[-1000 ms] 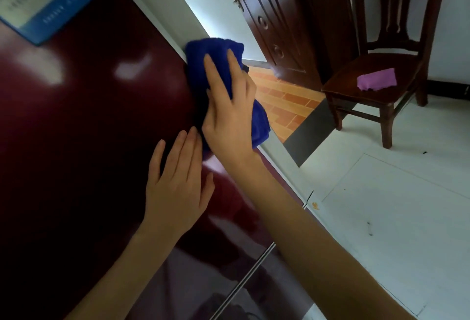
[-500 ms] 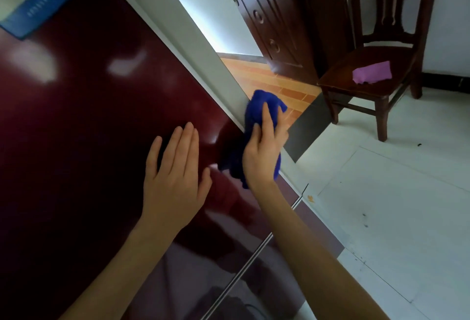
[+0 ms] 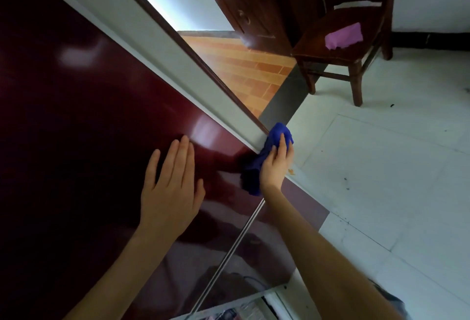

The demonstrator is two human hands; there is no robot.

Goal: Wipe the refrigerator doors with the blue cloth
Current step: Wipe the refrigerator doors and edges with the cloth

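Head view: dark red glossy refrigerator door (image 3: 84, 126) fills the left side of the frame. Left hand (image 3: 169, 192) lies flat on the door, palm down, fingers (image 3: 188, 159) extended and close together, holding nothing. Right hand (image 3: 276, 164) presses the blue cloth (image 3: 264, 156) against the door's right edge, fingers spread over the bunched cloth, gripping it against the surface. Cloth sits right of the left hand, near but not touching it; the cloth's upper end overlaps the pale grey side strip (image 3: 178, 70) that runs along the door edge. Part of the cloth hangs below the right hand, dark against the door. A thin metal trim line (image 3: 229, 251) crosses the door below the cloth, between the two forearms. Lower door panel (image 3: 193, 268) under that line shows blurred reflections. Right of the door: white tiled floor (image 3: 381, 192) with small dark specks. Wooden chair (image 3: 348, 32) stands well apart from the door, up right, with a pink cloth (image 3: 344, 35) lying on its seat. Dark wooden cabinet (image 3: 254, 1) is left of the chair; orange brick-pattern floor (image 3: 244, 65) sits between it and the door.
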